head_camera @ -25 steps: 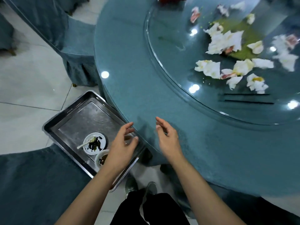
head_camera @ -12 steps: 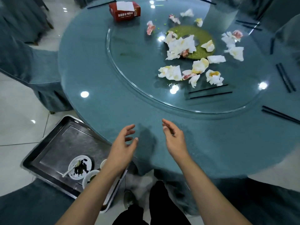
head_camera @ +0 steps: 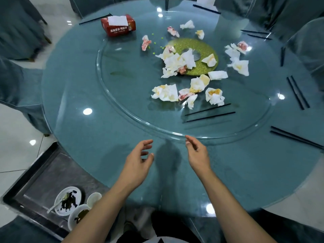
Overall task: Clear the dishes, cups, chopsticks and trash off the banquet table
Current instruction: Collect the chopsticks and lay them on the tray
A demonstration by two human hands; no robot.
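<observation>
A tray (head_camera: 40, 174) with dishes (head_camera: 68, 200) sits low left. Left hand (head_camera: 136, 161) and right hand (head_camera: 197, 155) hover over the counter (head_camera: 78, 130), fingers loosely spread, holding nothing. Napkins (head_camera: 182, 79) and chopsticks (head_camera: 209, 113) lie beyond on the turntable (head_camera: 122, 95).

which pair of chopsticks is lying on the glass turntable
The pair of chopsticks just beyond the right hand, beside the crumpled napkins; all others lie on the outer table ring.
</observation>
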